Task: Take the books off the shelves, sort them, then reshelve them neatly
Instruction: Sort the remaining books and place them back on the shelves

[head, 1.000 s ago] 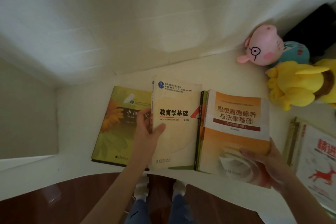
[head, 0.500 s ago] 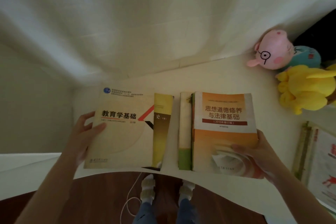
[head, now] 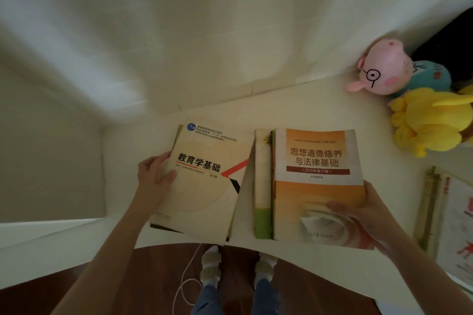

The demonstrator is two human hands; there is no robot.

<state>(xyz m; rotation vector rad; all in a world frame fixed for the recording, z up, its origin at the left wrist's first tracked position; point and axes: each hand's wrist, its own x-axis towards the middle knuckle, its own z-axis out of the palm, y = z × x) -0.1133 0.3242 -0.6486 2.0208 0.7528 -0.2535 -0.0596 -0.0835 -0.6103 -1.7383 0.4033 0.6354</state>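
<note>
Sorting looks part done, reshelving not begun: near the front edge of the surface (head: 294, 110) the left hand (head: 156, 174) grips the cream book (head: 204, 186) atop one pile, the right hand (head: 358, 220) grips the orange book (head: 317, 186) on the next, and another stack (head: 455, 212) lies at the right edge.

The left stack (head: 204, 186) sits beside the right stack (head: 317, 186), toys (head: 430, 120) behind.

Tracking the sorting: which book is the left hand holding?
The cream book with the red and black stripe; the left hand grips its edge. The right hand holds the orange book.
</note>
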